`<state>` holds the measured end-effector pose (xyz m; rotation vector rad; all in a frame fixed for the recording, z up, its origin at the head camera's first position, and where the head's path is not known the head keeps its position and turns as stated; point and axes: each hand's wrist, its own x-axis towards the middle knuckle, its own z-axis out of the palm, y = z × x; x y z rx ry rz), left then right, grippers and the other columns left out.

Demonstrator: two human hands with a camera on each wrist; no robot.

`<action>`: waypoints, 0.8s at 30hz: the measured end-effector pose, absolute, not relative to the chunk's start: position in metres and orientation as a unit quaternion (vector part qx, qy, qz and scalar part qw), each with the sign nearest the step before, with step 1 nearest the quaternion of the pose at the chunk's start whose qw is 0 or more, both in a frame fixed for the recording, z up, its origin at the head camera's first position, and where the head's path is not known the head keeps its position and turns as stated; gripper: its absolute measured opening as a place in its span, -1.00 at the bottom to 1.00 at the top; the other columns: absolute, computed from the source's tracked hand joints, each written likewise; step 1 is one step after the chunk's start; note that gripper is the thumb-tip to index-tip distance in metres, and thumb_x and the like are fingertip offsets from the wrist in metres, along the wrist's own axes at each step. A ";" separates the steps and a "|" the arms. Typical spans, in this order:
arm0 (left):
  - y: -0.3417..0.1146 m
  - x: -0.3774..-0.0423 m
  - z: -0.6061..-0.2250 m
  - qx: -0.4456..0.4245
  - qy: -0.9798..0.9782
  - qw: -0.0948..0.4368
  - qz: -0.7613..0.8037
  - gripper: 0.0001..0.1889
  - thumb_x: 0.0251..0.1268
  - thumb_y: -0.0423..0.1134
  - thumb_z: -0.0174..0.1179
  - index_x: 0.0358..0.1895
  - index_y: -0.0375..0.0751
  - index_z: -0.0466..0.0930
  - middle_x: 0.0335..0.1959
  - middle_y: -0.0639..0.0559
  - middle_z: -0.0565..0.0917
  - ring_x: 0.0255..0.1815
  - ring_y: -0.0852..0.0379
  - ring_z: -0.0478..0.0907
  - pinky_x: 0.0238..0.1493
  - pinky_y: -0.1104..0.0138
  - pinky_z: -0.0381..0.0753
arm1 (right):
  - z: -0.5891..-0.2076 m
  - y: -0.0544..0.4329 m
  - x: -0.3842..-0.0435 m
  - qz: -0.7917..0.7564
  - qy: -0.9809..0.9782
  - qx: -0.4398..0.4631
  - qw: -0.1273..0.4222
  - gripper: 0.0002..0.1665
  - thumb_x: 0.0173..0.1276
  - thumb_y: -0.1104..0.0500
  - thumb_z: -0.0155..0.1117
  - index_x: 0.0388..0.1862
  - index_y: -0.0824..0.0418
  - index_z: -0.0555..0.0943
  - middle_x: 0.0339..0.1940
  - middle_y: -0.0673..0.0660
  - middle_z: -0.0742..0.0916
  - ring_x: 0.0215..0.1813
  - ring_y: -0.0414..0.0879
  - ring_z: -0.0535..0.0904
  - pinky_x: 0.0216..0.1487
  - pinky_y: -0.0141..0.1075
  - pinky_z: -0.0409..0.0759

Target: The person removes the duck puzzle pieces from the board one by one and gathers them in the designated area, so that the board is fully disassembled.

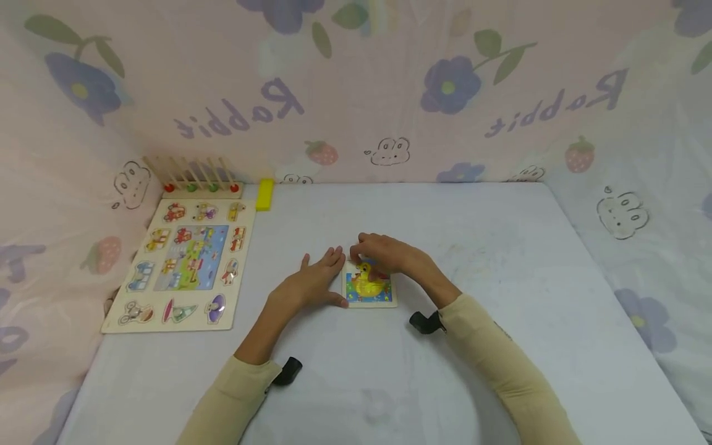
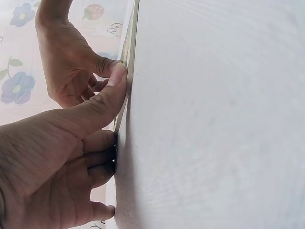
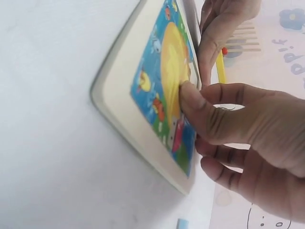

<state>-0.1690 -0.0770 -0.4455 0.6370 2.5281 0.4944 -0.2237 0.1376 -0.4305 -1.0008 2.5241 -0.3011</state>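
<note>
Duck puzzle (image 1: 367, 292): one small board, flat on the white desk (image 1: 484, 228), between your two hands; pale patch at its upper left, partly behind fingers, so you cannot tell whether that is a gap.
Skid risk: board could slide on the smooth-looking desk, should your right hand (image 1: 385, 252) push sideways while your left thumb bears too lightly.
Piece risk: a piece could tip, should your right thumb press off centre; your fingers cover part of the picture, so a raised edge could escape you.
Left hand (image 1: 314, 283): spread, grasping nothing; thumb touching the board's near left corner, fingertips on the desk beside its left edge.
Right hand: arched over the upper part, thumb on the yellow duck, fingers bent toward the far edge; whether you pinch a piece, you cannot tell.
Forearms: sleeved, angled in from lower left and lower right; your right hand reaches across leftward.
Left stock: picture board (image 1: 189, 326), peg rack (image 1: 203, 194), yellow block (image 1: 265, 194), all well apart from your hands.
</note>
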 end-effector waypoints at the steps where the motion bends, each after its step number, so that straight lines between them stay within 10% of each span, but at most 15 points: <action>1: -0.077 -0.169 -0.446 0.234 0.924 0.241 0.182 0.12 0.25 0.15 0.44 0.70 -0.22 -0.03 0.77 -0.06 -0.13 0.81 -0.04 -0.22 0.73 -0.26 -0.25 | -0.430 0.137 -0.223 -0.109 0.904 -0.358 0.207 -0.62 0.24 0.30 0.58 0.01 0.10 0.68 -0.03 0.11 0.64 -0.01 -0.02 0.53 0.27 -0.13 0.65; 24: -0.077 -0.168 -0.447 0.235 0.925 0.234 0.185 0.12 0.25 0.15 0.44 0.70 -0.22 -0.03 0.77 -0.07 -0.12 0.81 -0.05 -0.21 0.72 -0.27 -0.25 | -0.434 0.141 -0.231 -0.082 0.895 -0.392 0.196 -0.62 0.20 0.23 0.62 -0.05 0.02 0.66 -0.08 0.05 0.60 -0.05 -0.05 0.49 0.17 -0.13 0.60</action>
